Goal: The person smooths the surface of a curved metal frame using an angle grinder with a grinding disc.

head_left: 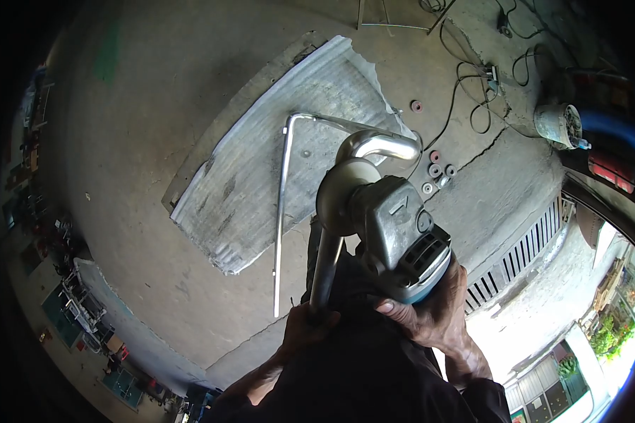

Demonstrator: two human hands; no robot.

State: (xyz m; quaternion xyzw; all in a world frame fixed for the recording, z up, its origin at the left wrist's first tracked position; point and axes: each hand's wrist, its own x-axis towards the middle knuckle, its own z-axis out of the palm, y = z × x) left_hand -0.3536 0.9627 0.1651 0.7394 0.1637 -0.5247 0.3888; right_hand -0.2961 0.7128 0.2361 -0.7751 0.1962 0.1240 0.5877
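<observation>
An angle grinder (pixel 395 218) with a grey metal head and a blue body is gripped from below by my right hand (pixel 441 317), thumb along its near side. Its round disc (pixel 342 197) overlaps a shiny bent metal tube (pixel 384 146) just under the bend. My left hand (pixel 307 331) is closed around the lower end of this tube, close to my dark clothing. Beyond it, a thinner bent metal bar (pixel 283 204) extends over a worn grey sheet (pixel 240 190) on the floor.
Several small grinding discs (pixel 435 170) lie on the concrete floor. Black cables (pixel 466 81) run across it at the upper right, near a dirty white bucket (pixel 557 123). A slotted drain grate (pixel 515 264) crosses the right side. A metal stand (pixel 395 27) is at the top.
</observation>
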